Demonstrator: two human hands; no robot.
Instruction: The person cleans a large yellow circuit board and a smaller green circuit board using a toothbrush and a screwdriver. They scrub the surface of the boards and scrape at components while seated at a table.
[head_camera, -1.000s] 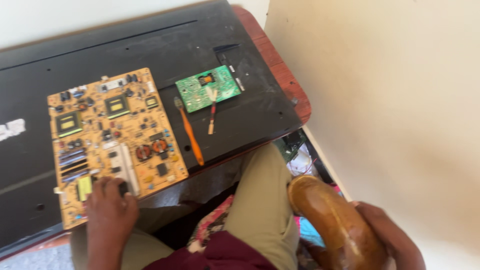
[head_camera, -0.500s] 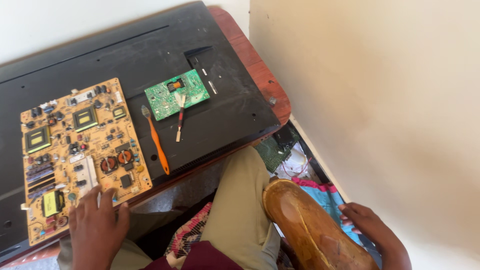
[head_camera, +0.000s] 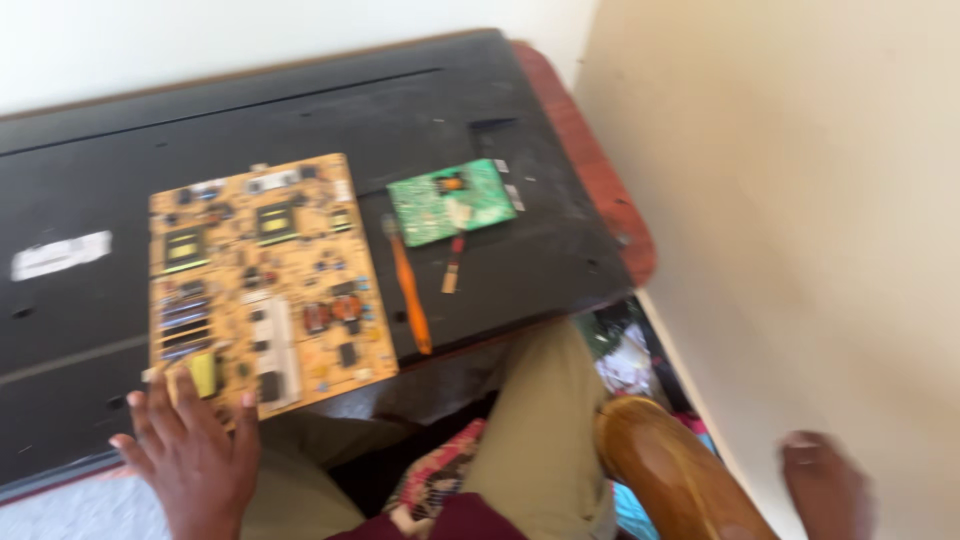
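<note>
Your left hand (head_camera: 195, 460) lies flat, fingers spread and released, on the near edge of the big board (head_camera: 265, 285), its fingertips touching the board's bottom left corner beside a yellow part. It grasps nothing. The big board is a tan circuit board, lying flat on the dark panel (head_camera: 90, 150), the black back of a flat screen that covers most of the table (head_camera: 590, 170); only the table's reddish-brown rim shows at the right.

Your right hand (head_camera: 825, 485) is low at the right edge of the view, well apart from the boards, beside the wooden arm (head_camera: 670, 475), a glossy brown rounded piece. The hand is blurred, so you cannot tell from this view whether its fingers are curled or loose, nor whether it touches the wood.

Just right of the big board lies an orange tool (head_camera: 410, 290), long and thin, pointing toward you. Beyond its far end sits a small green board (head_camera: 450, 200), flat on the panel. A short tool (head_camera: 453, 268) with a red end lies just below the green board, near the orange one but apart from it.

A white label (head_camera: 60, 255) sits on the panel at the left. Your khaki trouser leg (head_camera: 535, 420) shows below the table edge
</note>
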